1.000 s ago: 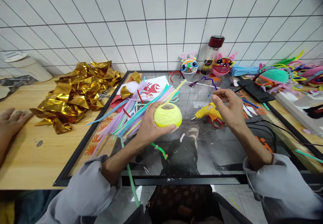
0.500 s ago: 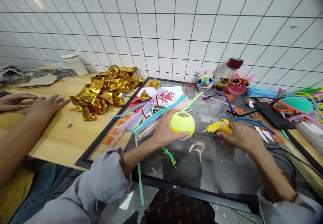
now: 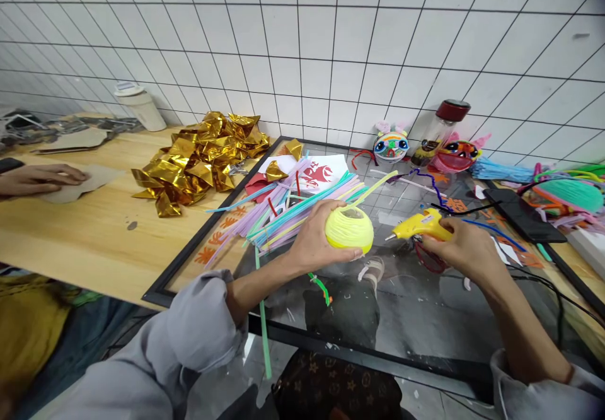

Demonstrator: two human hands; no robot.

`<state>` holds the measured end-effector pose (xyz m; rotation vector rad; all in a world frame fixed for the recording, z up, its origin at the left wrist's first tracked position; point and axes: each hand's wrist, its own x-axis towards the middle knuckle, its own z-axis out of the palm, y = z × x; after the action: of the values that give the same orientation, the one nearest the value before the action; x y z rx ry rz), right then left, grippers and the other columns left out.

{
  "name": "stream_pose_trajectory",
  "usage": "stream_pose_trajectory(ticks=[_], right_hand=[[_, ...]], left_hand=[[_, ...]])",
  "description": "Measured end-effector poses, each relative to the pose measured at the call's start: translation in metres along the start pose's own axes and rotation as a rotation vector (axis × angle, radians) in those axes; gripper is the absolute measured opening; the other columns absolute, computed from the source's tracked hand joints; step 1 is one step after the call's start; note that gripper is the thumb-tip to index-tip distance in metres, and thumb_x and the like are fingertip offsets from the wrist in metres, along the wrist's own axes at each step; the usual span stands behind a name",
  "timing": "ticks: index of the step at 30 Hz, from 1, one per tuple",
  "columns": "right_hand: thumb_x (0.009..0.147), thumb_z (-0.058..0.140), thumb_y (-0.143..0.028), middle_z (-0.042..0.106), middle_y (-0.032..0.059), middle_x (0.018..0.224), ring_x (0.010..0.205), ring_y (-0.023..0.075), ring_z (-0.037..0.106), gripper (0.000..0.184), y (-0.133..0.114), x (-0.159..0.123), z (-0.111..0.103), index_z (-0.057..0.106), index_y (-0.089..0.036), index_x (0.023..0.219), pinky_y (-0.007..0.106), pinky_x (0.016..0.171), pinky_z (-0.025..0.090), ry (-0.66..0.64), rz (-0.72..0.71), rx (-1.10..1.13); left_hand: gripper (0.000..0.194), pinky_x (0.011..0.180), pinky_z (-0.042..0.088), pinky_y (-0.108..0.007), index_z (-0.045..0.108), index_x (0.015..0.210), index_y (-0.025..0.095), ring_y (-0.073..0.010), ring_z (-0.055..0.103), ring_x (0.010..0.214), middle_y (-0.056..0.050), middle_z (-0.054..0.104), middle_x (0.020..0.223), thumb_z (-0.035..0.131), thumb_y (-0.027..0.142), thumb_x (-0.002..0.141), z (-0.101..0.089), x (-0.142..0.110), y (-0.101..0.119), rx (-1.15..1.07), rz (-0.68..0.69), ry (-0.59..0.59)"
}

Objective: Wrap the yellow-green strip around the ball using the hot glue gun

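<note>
so, left hand [image 3: 316,238] around ball [image 3: 348,233]

I count one yellow ball [image 3: 350,231] in my left grip [image 3: 314,237], one glue gun [image 3: 416,224] in my right grip [image 3: 460,248], two eyed heads [image 3: 391,147], one jar [image 3: 432,137], one cup [image 3: 142,108], one bag [image 3: 338,386] and one co-worker's hand [image 3: 40,179]. The gold foils [image 3: 203,155] and pastel stems [image 3: 283,219] lie too heaped to number.

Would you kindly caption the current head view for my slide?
Left hand holds a yellow ball; right hand grips a glue gun.
</note>
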<state>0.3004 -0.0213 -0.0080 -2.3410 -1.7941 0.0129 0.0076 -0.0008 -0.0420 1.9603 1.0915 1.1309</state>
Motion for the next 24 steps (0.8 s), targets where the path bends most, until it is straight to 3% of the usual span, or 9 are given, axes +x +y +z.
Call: stream_pose_trajectory(ticks=[3, 7, 11, 18, 24], right_hand=[[0.07, 0.061, -0.052, 0.073, 0.0121, 0.087, 0.078, 0.0313, 0.068, 0.039, -0.007, -0.009, -0.003, 0.064, -0.021, 0.093, 0.039, 0.068, 0.048, 0.183, 0.008, 0.269], [0.072, 0.063, -0.051, 0.071, 0.0097, 0.088, 0.071, 0.0267, 0.065, 0.036, -0.022, -0.026, -0.001, 0.06, -0.022, 0.093, 0.04, 0.067, 0.051, 0.424, -0.072, 0.51], [0.079, 0.064, -0.043, 0.068, 0.0084, 0.087, 0.077, 0.026, 0.066, 0.022, -0.035, -0.039, 0.002, 0.057, -0.025, 0.09, 0.039, 0.07, 0.053, 0.585, -0.258, 0.467], [0.081, 0.068, -0.032, 0.063, 0.0069, 0.083, 0.075, 0.0259, 0.061, 0.016, -0.039, -0.043, 0.009, 0.055, -0.026, 0.088, 0.039, 0.067, 0.047, 0.664, -0.331, 0.477], [0.078, 0.072, -0.028, 0.062, 0.0024, 0.077, 0.069, 0.0211, 0.06, 0.021, -0.04, -0.037, 0.019, 0.054, -0.025, 0.09, 0.033, 0.059, 0.043, 0.825, -0.451, 0.425]], left_hand=[[0.083, 0.115, 0.046, -0.053, 0.055, 0.128, 0.018, -0.0335, 0.059, 0.128, -0.014, 0.062, 0.134, 0.09, 0.039, 0.056, 0.001, -0.001, 0.002, -0.025, 0.012, -0.015], [0.083, 0.113, 0.048, -0.051, 0.055, 0.129, 0.019, -0.0324, 0.061, 0.125, -0.014, 0.062, 0.134, 0.091, 0.041, 0.057, 0.004, -0.003, 0.006, -0.053, 0.037, -0.066], [0.082, 0.112, 0.048, -0.051, 0.056, 0.128, 0.021, -0.0318, 0.062, 0.123, -0.013, 0.062, 0.133, 0.091, 0.041, 0.057, 0.005, -0.006, 0.01, -0.04, 0.062, -0.095], [0.083, 0.113, 0.048, -0.051, 0.056, 0.129, 0.018, -0.0317, 0.062, 0.124, -0.014, 0.061, 0.133, 0.091, 0.04, 0.057, 0.006, -0.007, 0.01, -0.028, 0.096, -0.104], [0.083, 0.113, 0.049, -0.051, 0.056, 0.13, 0.019, -0.0315, 0.061, 0.125, -0.013, 0.061, 0.133, 0.091, 0.04, 0.058, 0.008, -0.009, 0.011, 0.002, 0.11, -0.098]])
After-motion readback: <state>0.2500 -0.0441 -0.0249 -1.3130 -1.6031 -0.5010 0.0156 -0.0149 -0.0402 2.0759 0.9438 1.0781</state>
